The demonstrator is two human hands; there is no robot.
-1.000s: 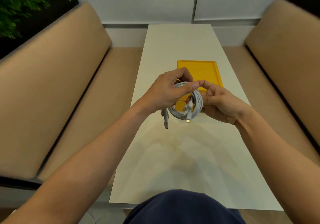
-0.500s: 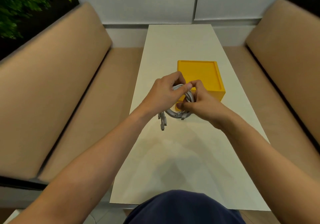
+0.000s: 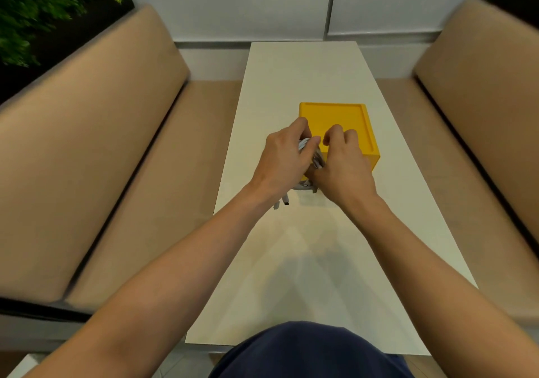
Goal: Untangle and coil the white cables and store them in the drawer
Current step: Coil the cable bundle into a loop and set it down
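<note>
A coil of white cables [image 3: 316, 160] is pinched between both hands just in front of a yellow drawer box [image 3: 341, 118] on the white table [image 3: 303, 258]. My left hand [image 3: 284, 161] grips the coil's left side. Pressed against the coil's right side, my right hand [image 3: 342, 170] has its fingers curled over the box's front. Two plug ends [image 3: 282, 202] dangle below my left wrist. Most of the coil and the box's front, where the drawer sits, are hidden by my hands.
Tan padded benches [image 3: 96, 156] run along both sides of the narrow table. A white wall panel [image 3: 291, 4] closes the far end. Green plants [image 3: 43, 1] sit at the upper left. My dark blue lap [image 3: 309, 351] is at the near edge.
Both hands have carried the coil forward and down toward the yellow box. The coil, once held up and open in view, is now squeezed between my hands against the box front.
</note>
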